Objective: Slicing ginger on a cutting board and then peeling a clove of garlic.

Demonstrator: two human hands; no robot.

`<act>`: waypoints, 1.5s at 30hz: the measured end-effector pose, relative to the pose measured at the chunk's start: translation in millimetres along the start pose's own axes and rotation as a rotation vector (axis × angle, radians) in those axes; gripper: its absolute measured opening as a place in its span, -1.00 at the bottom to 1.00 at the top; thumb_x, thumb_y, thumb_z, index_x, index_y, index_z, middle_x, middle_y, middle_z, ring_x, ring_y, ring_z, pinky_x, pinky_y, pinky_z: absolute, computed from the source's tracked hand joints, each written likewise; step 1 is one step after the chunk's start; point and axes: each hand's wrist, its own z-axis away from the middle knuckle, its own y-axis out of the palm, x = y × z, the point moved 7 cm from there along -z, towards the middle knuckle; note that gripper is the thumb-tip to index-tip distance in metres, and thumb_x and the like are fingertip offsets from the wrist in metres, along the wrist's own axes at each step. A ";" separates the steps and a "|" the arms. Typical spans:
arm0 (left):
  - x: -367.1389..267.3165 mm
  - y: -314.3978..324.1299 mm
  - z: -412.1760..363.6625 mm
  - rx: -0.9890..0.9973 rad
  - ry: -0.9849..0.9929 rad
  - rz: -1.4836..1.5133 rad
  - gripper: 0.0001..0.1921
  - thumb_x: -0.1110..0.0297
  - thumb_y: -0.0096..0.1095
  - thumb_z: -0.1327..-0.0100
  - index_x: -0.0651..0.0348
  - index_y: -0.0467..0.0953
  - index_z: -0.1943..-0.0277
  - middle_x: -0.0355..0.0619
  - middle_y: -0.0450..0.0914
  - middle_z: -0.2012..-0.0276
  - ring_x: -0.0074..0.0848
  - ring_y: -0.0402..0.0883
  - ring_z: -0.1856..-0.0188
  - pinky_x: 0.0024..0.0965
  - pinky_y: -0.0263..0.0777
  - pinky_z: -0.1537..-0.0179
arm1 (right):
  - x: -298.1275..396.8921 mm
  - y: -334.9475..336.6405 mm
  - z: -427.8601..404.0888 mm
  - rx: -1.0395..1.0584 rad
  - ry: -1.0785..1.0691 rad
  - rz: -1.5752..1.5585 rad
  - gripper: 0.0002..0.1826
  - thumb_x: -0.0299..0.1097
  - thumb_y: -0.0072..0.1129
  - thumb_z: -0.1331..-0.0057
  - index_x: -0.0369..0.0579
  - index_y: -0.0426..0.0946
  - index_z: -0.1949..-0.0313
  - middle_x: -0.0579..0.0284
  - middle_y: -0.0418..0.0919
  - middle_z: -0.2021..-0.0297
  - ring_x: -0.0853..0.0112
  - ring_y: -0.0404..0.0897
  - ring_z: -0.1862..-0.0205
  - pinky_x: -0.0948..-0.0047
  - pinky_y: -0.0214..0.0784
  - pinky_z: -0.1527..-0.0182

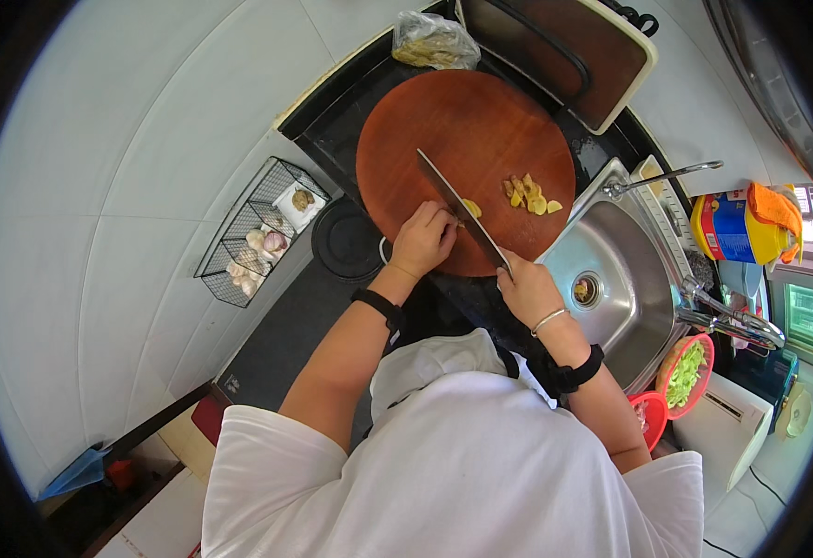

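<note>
A round wooden chopping board lies on the dark counter. My right hand is closed around the handle of a kitchen knife, whose long blade points up and left across the board. Beside the blade, my left hand has its fingers curled at the board's lower part, against a small piece of what looks like ginger, mostly hidden by the fingers. Yellow ginger slices lie just right of the blade. Farther right on the board rests a small heap of cut ginger pieces.
A steel sink with a faucet is at the right, near a basket of cut greens. Garlic and an onion sit in a wire wall rack at the left. A plastic bag and a rimmed tray stand behind the board.
</note>
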 end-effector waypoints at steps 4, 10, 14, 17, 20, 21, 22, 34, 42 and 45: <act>-0.8 -0.8 -0.6 -0.001 -0.001 0.004 -0.87 0.57 0.23 0.06 0.24 0.44 0.42 -0.08 0.48 0.33 -0.27 0.53 0.28 -0.35 0.48 0.28 | 1.5 1.6 -3.1 0.014 0.031 0.015 -0.68 -0.41 -0.05 -0.21 -0.16 0.45 0.03 -0.29 0.51 0.38 -0.12 0.51 0.28 0.03 0.37 0.19; 0.5 0.0 -0.2 -0.002 0.002 -0.002 -0.87 0.58 0.23 0.08 0.24 0.44 0.42 -0.07 0.49 0.35 -0.26 0.53 0.30 -0.35 0.48 0.29 | 2.0 3.1 -8.4 0.075 0.037 0.037 -0.65 -0.42 -0.12 -0.19 -0.20 0.46 0.04 -0.34 0.52 0.36 -0.12 0.53 0.27 0.01 0.37 0.12; 0.2 -0.4 1.1 -0.015 0.009 -0.009 -0.87 0.59 0.23 0.08 0.25 0.44 0.43 -0.06 0.49 0.34 -0.25 0.53 0.30 -0.35 0.48 0.29 | 2.0 10.2 -16.1 0.065 -0.006 0.021 -0.65 -0.42 -0.12 -0.20 -0.19 0.45 0.03 -0.34 0.52 0.35 -0.12 0.53 0.26 0.01 0.37 0.12; 0.1 0.5 2.0 -0.010 0.015 -0.006 -0.87 0.59 0.23 0.09 0.25 0.44 0.43 -0.07 0.50 0.33 -0.25 0.53 0.29 -0.35 0.48 0.28 | -2.8 22.3 -25.5 0.079 0.014 0.064 -0.63 -0.40 -0.12 -0.21 -0.13 0.43 -0.01 -0.32 0.54 0.34 -0.11 0.54 0.25 0.02 0.38 0.12; 0.9 0.9 3.0 -0.002 -0.006 -0.007 -0.88 0.59 0.23 0.08 0.25 0.46 0.42 -0.07 0.50 0.32 -0.25 0.53 0.28 -0.34 0.48 0.27 | 1.6 30.6 -34.2 0.074 0.049 0.090 -0.62 -0.38 -0.12 -0.23 -0.07 0.41 -0.05 -0.29 0.55 0.33 -0.10 0.56 0.25 0.04 0.40 0.11; -0.1 0.6 2.7 -0.002 0.006 -0.007 -0.88 0.59 0.23 0.08 0.25 0.46 0.42 -0.07 0.50 0.32 -0.25 0.53 0.28 -0.34 0.48 0.27 | 3.2 30.4 -34.5 0.077 0.065 0.102 -0.61 -0.37 -0.12 -0.24 -0.06 0.40 -0.07 -0.28 0.56 0.33 -0.09 0.56 0.25 0.04 0.40 0.11; 0.1 -0.6 3.0 -0.009 0.003 0.009 -0.87 0.59 0.24 0.06 0.26 0.46 0.40 -0.04 0.50 0.30 -0.20 0.53 0.27 -0.32 0.47 0.26 | 4.2 29.8 -33.9 0.079 0.083 0.114 -0.61 -0.37 -0.12 -0.24 -0.04 0.39 -0.08 -0.28 0.56 0.32 -0.09 0.56 0.24 0.05 0.41 0.11; -8.9 20.5 -6.7 0.147 0.088 -0.057 -0.86 0.50 0.28 -0.02 0.24 0.48 0.34 -0.05 0.47 0.24 -0.21 0.47 0.14 -0.28 0.42 0.14 | -69.3 -11.9 2.9 -0.036 0.113 -0.258 -0.76 -0.32 -0.07 -0.19 -0.19 0.51 0.29 -0.09 0.54 0.51 0.12 0.54 0.50 0.21 0.38 0.36; -24.8 60.2 -37.6 0.235 0.029 0.064 -0.79 0.49 0.30 -0.03 0.23 0.47 0.25 -0.01 0.45 0.19 -0.16 0.47 0.11 -0.25 0.40 0.08 | -118.7 -57.8 36.2 -0.320 0.326 -0.307 -0.72 -0.28 0.02 -0.20 -0.15 0.51 0.17 -0.06 0.56 0.49 0.16 0.56 0.45 0.21 0.39 0.32; -29.3 61.2 -50.0 0.313 -0.117 0.029 -0.60 0.44 0.35 0.01 0.21 0.43 0.07 0.05 0.39 0.09 -0.10 0.47 0.08 -0.23 0.40 0.04 | -116.3 -68.0 39.0 -0.326 0.345 -0.065 -0.64 -0.31 -0.04 -0.19 -0.09 0.47 0.02 -0.29 0.52 0.32 -0.14 0.50 0.20 -0.04 0.34 0.11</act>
